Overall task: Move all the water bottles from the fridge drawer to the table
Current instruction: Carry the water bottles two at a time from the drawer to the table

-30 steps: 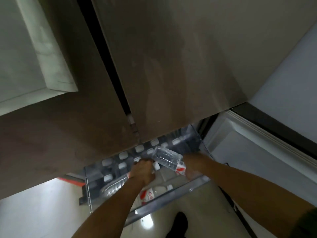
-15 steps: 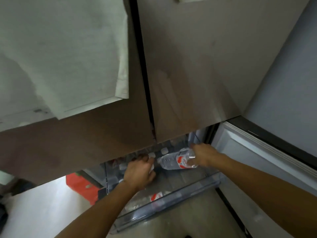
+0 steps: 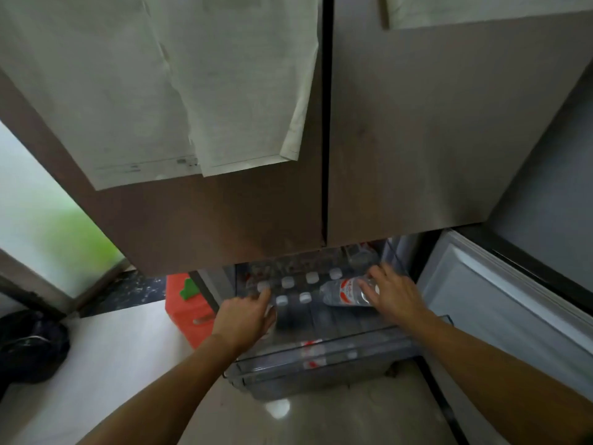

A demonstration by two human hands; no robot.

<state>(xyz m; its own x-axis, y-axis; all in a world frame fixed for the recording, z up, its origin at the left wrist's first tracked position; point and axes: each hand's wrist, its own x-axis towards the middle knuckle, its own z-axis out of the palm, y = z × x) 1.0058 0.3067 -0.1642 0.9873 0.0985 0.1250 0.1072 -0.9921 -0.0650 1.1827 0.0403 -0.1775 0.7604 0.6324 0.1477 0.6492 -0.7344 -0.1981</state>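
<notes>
The clear fridge drawer [image 3: 324, 364] is pulled out below the brown upper doors. Several water bottles with white caps [image 3: 311, 277] stand upright in it, and more lie along its front wall with red-and-white labels [image 3: 309, 354]. My right hand [image 3: 396, 293] holds the base end of a water bottle [image 3: 341, 292], which lies on its side over the right of the drawer. My left hand [image 3: 245, 319] is at the drawer's left. Its fingers curl round the top of a blurred upright bottle [image 3: 272, 311], with the index finger up by a cap.
An open white fridge door [image 3: 513, 319] stands close on the right. Papers [image 3: 224, 91] hang on the upper doors overhead. A red box [image 3: 189, 313] sits left of the drawer. A black bag [image 3: 29, 345] lies on the pale floor at far left.
My head has tipped up, so more of the upper doors shows. The bottle in my right hand has swung from tilted to lying level. My left hand stays at the drawer's left.
</notes>
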